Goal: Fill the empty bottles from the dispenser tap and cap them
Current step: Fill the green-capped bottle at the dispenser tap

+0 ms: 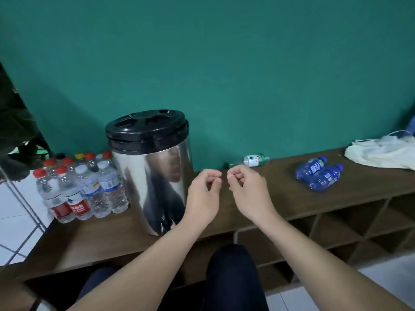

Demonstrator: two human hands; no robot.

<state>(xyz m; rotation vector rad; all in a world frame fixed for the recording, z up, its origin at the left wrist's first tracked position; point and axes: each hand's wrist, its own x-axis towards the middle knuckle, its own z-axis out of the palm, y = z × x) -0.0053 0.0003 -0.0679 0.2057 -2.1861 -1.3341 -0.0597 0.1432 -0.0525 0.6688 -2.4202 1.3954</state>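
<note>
A shiny steel dispenser (155, 176) with a black lid stands on the brown wooden shelf top (283, 198). A dark fitting shows at its lower front. To its left stand several capped clear bottles (83, 187) with red and white caps. An empty bottle with a green label (256, 160) lies on its side by the wall. Two blue bottles (318, 173) lie further right. My left hand (206, 189) and my right hand (244, 187) hover side by side just right of the dispenser. Their fingers are loosely curled and hold nothing.
A white cloth (381, 153) lies at the shelf's far right. Open cubbyholes (336, 232) run below the shelf top. The green wall (224, 75) is close behind. My knees (231, 277) are under the front edge. White floor tiles (18, 221) show at the left.
</note>
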